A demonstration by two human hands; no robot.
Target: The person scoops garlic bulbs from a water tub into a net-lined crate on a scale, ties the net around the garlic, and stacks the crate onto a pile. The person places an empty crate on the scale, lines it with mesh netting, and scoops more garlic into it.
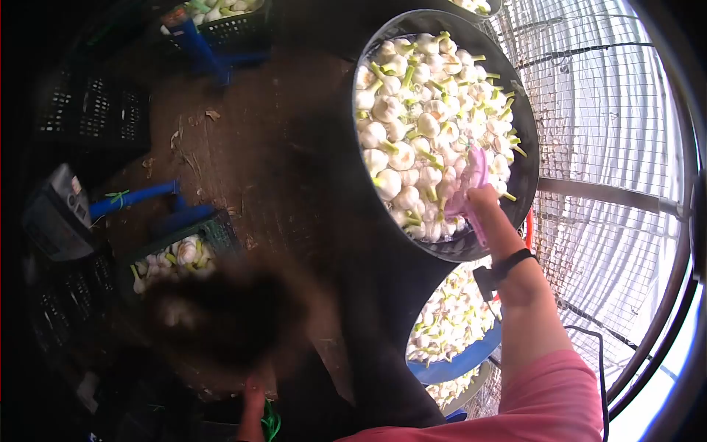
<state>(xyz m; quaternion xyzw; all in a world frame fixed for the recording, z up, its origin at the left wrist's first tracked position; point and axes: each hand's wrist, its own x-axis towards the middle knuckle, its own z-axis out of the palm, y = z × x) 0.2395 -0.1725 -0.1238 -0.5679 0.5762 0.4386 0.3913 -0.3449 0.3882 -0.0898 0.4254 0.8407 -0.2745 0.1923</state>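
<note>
My right hand (483,197) grips the rim of a pink plastic basket (479,171), fingers closed around it. The basket is tilted, its lower side down among garlic bulbs (401,151) with short green stems. These bulbs fill a large round dark tub (524,140), and a little water shows between them near the rim. A dark band is on my right wrist, and my sleeve is pink. I cannot make out my left hand in this view. At the bottom, a hand (253,401) beside green string (271,421) seems to belong to another person.
A blue tub (471,352) of garlic stands below the dark one, with another container of garlic beyond it. At left are a green crate (221,228) holding garlic, a scale (62,214) and black crates (92,110). A blurred head (228,317) is close by; wire mesh (589,110) lines the right.
</note>
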